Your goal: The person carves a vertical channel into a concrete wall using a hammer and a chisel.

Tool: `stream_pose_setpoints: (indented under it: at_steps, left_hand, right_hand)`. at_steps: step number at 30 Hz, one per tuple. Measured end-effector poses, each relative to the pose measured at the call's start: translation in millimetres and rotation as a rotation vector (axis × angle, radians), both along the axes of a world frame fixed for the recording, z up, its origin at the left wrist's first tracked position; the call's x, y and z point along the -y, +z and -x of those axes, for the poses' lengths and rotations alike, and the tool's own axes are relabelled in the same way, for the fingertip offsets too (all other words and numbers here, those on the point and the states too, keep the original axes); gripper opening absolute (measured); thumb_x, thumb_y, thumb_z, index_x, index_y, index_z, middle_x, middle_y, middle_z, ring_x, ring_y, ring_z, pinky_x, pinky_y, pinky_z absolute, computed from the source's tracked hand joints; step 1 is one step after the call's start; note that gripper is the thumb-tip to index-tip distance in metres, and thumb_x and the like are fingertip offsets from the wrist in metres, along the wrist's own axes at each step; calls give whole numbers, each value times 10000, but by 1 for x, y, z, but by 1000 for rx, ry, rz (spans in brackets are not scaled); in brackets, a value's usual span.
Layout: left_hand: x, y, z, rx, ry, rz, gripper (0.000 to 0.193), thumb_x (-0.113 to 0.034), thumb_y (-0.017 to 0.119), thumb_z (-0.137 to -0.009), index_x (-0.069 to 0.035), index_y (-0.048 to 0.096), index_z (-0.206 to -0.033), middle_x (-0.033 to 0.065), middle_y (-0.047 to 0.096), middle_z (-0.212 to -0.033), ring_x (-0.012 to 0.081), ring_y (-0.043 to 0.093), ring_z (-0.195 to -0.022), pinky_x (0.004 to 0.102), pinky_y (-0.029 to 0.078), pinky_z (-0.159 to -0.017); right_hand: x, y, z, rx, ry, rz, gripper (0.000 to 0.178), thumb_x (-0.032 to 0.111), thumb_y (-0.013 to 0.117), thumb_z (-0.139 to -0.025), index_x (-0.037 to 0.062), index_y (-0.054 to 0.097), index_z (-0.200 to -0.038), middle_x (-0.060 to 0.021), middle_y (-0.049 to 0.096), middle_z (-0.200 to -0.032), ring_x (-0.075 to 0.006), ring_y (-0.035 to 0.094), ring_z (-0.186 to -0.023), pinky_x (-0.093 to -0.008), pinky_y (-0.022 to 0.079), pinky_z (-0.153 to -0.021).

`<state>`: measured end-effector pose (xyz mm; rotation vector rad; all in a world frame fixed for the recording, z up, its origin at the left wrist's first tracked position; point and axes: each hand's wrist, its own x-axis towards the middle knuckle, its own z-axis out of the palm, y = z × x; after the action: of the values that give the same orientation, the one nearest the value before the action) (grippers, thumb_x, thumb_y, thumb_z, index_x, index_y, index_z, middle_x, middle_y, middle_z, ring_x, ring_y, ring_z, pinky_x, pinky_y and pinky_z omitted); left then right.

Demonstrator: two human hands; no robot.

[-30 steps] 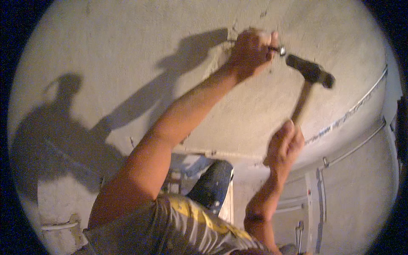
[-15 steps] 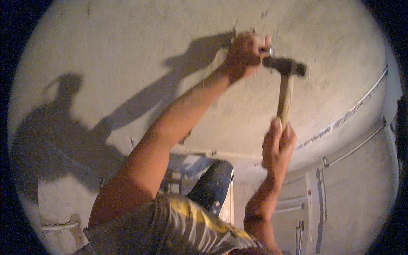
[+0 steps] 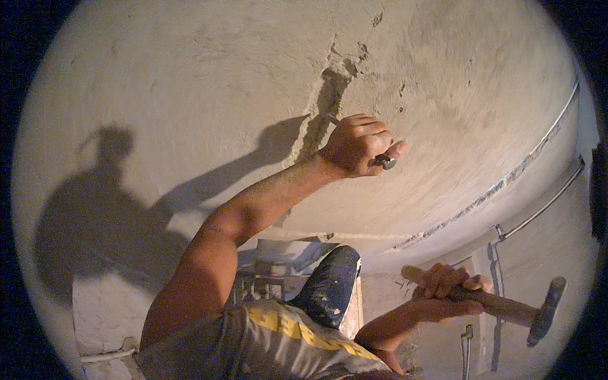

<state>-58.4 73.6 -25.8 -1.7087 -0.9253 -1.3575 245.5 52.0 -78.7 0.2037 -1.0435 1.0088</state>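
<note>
My left hand (image 3: 361, 144) is closed around a metal chisel (image 3: 387, 162). Its struck end pokes out beside my thumb, and the thin far end reaches toward a rough groove (image 3: 329, 92) cut in the plastered wall (image 3: 209, 76). Whether the tip touches the groove's edge I cannot tell. Lower right, my right hand (image 3: 446, 288) grips the wooden handle of a hammer (image 3: 506, 308). The dark hammer head points away to the right, well apart from the chisel.
Along the right side of the wall runs a long narrow channel (image 3: 506, 180). Pipes (image 3: 538, 206) are fixed beyond it. My bent knee in dark trousers (image 3: 329, 285) shows below, and another pipe (image 3: 107, 356) emerges at the lower left. My shadow (image 3: 101, 209) falls across the left.
The hammer has swung from beside the chisel's end down and away to the lower right. My left hand with the chisel appears lower in view, and more of the groove shows.
</note>
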Motion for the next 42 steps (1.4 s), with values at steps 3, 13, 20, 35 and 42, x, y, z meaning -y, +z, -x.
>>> stream_pose_setpoints:
  at_steps: [3,13,20,35,42]
  left_hand:
    - [10,15,-13,-47,-60,-92,280,-220,696,-834,-69,546,-652,79,527,-645,283,562,-573,390,463,-559]
    - [8,29,-31,58,-110,-301,240,-215,714,-838,-80,565,-706,47,510,-657,244,580,-596,352,469,-514]
    - [7,38,31,533,-485,-722,362,-274,470,-999,-66,464,-703,52,462,-633,189,482,-592,354,407,-554]
    - [36,7,52,862,-163,73,492,-351,370,-1055,41,605,-873,143,632,-854,145,615,-800,261,418,-555]
    - [60,3,51,668,-231,201,223,-146,562,-979,66,567,-1049,137,635,-955,183,659,-786,319,570,-712]
  right_hand:
    - [11,-9,10,38,-86,63,465,581,488,-952,119,440,-984,0,394,-492,-81,314,-312,-230,302,-285]
    - [21,-18,25,179,-100,173,475,574,577,-915,120,448,-970,-2,450,-576,-84,348,-347,-241,295,-283]
    - [34,-25,25,335,-57,134,498,570,582,-918,100,418,-940,6,391,-568,-81,337,-374,-244,298,-312]
    - [38,-87,38,647,-104,270,478,506,488,-983,58,445,-824,9,431,-556,-76,393,-403,-241,304,-359]
    - [35,-90,34,657,-47,399,474,507,508,-978,47,504,-865,31,436,-600,-60,398,-457,-234,297,-401]
